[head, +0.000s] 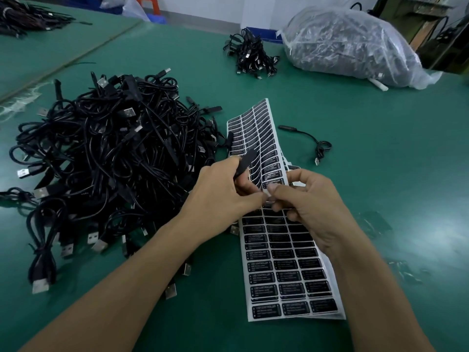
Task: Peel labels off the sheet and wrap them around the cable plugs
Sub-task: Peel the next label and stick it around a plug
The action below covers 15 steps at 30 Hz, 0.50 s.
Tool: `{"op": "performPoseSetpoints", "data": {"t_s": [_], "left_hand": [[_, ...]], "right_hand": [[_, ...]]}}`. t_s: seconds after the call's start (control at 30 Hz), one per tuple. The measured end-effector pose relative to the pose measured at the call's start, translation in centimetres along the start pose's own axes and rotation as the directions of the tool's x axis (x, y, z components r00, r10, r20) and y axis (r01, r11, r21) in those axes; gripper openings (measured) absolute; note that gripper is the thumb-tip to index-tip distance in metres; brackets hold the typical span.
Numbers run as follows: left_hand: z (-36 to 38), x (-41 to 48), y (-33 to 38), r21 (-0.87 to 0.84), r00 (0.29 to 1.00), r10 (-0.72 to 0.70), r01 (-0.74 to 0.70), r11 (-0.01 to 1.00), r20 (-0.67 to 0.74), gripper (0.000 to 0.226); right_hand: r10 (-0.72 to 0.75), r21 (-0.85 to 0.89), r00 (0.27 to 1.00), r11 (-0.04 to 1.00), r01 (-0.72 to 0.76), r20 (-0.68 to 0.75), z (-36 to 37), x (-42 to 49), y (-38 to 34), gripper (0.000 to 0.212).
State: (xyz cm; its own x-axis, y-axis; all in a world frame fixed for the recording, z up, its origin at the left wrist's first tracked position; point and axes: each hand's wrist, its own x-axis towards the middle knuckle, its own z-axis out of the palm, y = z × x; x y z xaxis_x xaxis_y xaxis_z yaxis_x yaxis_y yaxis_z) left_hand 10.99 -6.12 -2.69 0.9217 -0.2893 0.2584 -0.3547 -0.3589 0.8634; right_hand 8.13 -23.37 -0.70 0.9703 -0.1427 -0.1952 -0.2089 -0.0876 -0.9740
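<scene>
Black cables [111, 158], green table [380, 138], white sheet [284, 265] (black labels [265, 290], white print)

White sheet [261, 275] of black labels [289, 288] with white print: near half flat, far half bent upward from the middle. Slim black plug [245, 161] gripped tilted just above the sheet's middle. Tangled pile [109, 153] of black cables with silver USB ends just left of the sheet. Lone cable [312, 143] right of the sheet's far half.

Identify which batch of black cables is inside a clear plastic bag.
The far-right batch; the big heap at near left and the small bundle left of it lie uncovered.
</scene>
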Motion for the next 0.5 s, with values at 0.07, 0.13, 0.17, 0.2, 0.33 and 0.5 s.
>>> {"op": "performPoseSetpoints", "data": {"t_s": [0.07,0.13,0.17,0.2,0.33,0.5], "left_hand": [[-0.03,0.03,0.03,-0.001,1.000,-0.016,0.016,1.000,0.006,0.048],[-0.07,0.05,0.05,0.004,0.999,-0.031,0.031,1.000,0.021,0.048],[-0.09,0.06,0.06,0.001,0.999,-0.038,0.038,0.999,0.026,0.048],[-0.10,0.06,0.07,-0.005,0.999,-0.045,0.045,0.999,0.028,0.048],[-0.07,-0.07,0.28,-0.009,0.998,-0.068,0.068,0.998,0.010,0.045],[-0.04,-0.02,0.52,0.001,0.994,-0.105,0.105,0.994,0.009,0.043]], "right_hand": [[0.004,-0.012,1.000,1.000,-0.004,0.007,0.06,0.01,0.03,0.018],[0.000,-0.022,1.000,1.000,0.000,0.011,0.05,0.00,0.08,0.018],[-0.004,-0.027,1.000,1.000,0.004,0.014,0.06,-0.01,0.09,0.017],[-0.006,-0.032,1.000,0.999,0.007,0.017,0.03,-0.04,0.11,0.017],[-0.006,-0.029,1.000,1.000,0.007,0.018,0.12,-0.06,0.15,0.019],[0.001,-0.012,1.000,1.000,-0.001,0.005,0.24,-0.05,0.17,0.025]]}}
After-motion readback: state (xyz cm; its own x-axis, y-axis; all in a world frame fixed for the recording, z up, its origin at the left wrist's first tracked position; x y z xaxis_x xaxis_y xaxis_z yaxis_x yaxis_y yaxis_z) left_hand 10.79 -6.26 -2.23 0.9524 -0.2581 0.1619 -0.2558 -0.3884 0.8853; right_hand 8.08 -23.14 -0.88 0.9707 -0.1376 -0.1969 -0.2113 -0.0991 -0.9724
